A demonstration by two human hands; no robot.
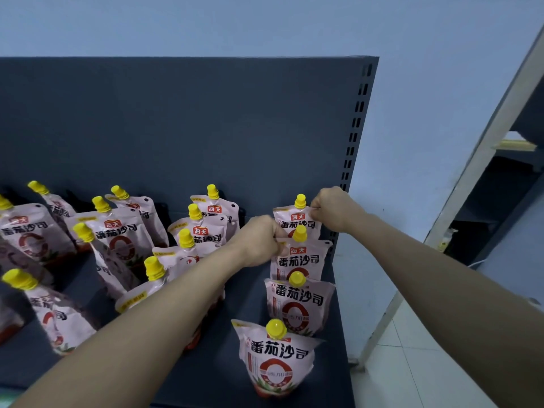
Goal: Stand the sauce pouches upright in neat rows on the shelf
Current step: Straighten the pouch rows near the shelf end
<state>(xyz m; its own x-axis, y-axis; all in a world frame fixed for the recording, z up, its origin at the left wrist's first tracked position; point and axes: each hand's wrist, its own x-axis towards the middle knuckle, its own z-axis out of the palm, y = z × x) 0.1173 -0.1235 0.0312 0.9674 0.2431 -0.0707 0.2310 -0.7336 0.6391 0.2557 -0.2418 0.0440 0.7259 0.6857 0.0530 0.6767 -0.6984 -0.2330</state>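
Note:
Pink sauce pouches with yellow caps stand on a dark grey shelf (235,307). Along the shelf's right side several pouches form one upright row, front pouch (276,360) nearest me. The rearmost pouch (297,220) of that row stands against the back panel. My right hand (332,209) pinches its top right corner. My left hand (260,240) grips its top left corner, next to the second pouch (300,260). Both pouch corners are hidden inside my fingers.
More pouches (114,231) lean at mixed angles across the shelf's middle and left. The shelf's perforated upright (353,128) rises at the right. A light wall and a white tiled floor (412,363) lie beyond, with another rack (500,187) at the far right.

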